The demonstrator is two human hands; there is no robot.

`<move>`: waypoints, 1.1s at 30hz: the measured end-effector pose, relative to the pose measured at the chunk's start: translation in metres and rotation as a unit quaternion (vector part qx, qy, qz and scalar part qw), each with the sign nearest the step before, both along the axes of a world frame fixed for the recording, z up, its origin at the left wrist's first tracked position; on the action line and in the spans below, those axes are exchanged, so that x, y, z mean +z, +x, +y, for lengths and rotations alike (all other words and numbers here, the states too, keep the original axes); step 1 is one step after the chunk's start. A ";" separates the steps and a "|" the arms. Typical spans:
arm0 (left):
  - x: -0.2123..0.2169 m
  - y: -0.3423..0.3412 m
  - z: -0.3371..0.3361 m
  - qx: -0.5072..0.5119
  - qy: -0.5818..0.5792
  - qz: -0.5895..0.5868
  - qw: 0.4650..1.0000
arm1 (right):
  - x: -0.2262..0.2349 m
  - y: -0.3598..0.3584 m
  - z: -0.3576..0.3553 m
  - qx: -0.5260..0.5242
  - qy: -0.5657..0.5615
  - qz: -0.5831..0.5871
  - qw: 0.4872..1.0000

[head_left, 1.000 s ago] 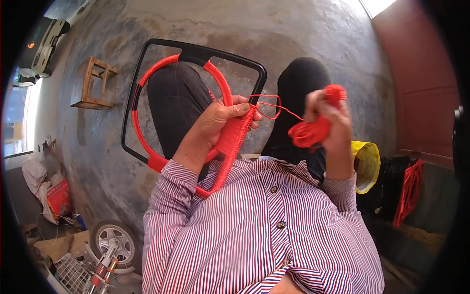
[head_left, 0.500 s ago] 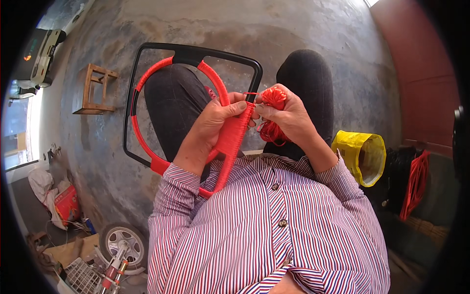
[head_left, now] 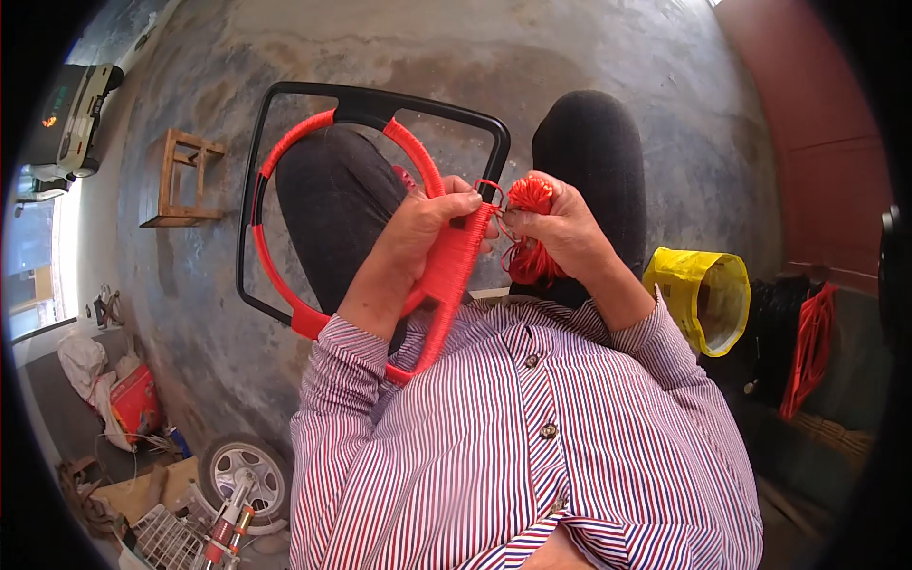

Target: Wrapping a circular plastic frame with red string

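While the person sits with both knees over the grey floor (head_left: pixel 589 57), the head view shows a black frame (head_left: pixel 380 98) resting across the lap, and much of it is wrapped in red cord. The left hand (head_left: pixel 432 223) grips the wrapped bar of the frame; its fingers (head_left: pixel 456 201) are closed together over the top of the bar, so the red wrapping passes under them and comes out below the palm toward the striped shirt (head_left: pixel 532 456). The right hand (head_left: pixel 560 228) is just beside the left one. Its fingers (head_left: pixel 546 223) are clamped on a small bundle of red cord (head_left: pixel 528 195), which shows above them and hangs out below them. A thin strand of cord (head_left: pixel 492 190) runs from the bundle to the frame, between the two hands. Near the right elbow stands a yellow bag (head_left: pixel 698 294). Farther left on the floor stands a small wooden stool (head_left: pixel 180 180), and a wheel (head_left: pixel 242 470) lies at lower left.
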State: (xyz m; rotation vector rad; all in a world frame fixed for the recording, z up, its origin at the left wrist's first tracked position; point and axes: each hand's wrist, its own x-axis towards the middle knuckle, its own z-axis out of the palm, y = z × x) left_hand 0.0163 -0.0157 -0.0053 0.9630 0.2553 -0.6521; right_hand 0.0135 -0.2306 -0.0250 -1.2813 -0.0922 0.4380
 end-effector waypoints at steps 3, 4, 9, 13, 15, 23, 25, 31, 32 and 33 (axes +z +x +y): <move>0.003 0.003 0.004 0.012 -0.033 0.005 0.999 | 0.002 0.000 -0.005 -0.020 -0.009 0.030 0.999; 0.003 0.002 0.003 0.013 -0.041 0.001 0.999 | 0.000 0.001 -0.007 -0.038 0.006 0.026 0.999; 0.003 -0.001 0.004 0.013 -0.043 -0.007 0.999 | 0.004 0.006 0.000 -0.097 0.012 -0.004 0.995; 0.004 -0.002 0.007 -0.005 -0.085 -0.015 0.996 | 0.009 0.007 0.009 -0.011 0.035 0.046 0.998; 0.002 -0.003 0.006 -0.002 -0.093 -0.016 0.996 | -0.001 0.006 0.009 0.066 0.080 0.100 0.990; 0.005 -0.004 0.010 0.009 -0.074 -0.022 0.997 | 0.012 -0.006 -0.011 0.018 -0.007 0.034 0.999; 0.003 -0.003 0.010 0.015 -0.076 -0.016 0.997 | 0.020 -0.012 -0.021 0.019 0.001 0.029 0.999; 0.000 -0.003 0.009 0.020 -0.085 0.000 0.996 | 0.053 -0.029 -0.040 0.015 0.040 0.031 0.999; -0.001 -0.003 0.011 0.017 -0.086 0.001 0.996 | 0.059 -0.031 -0.046 0.016 0.047 0.019 0.999; -0.003 -0.002 0.011 0.013 -0.089 0.001 0.996 | 0.065 -0.035 -0.052 0.016 0.051 0.007 0.999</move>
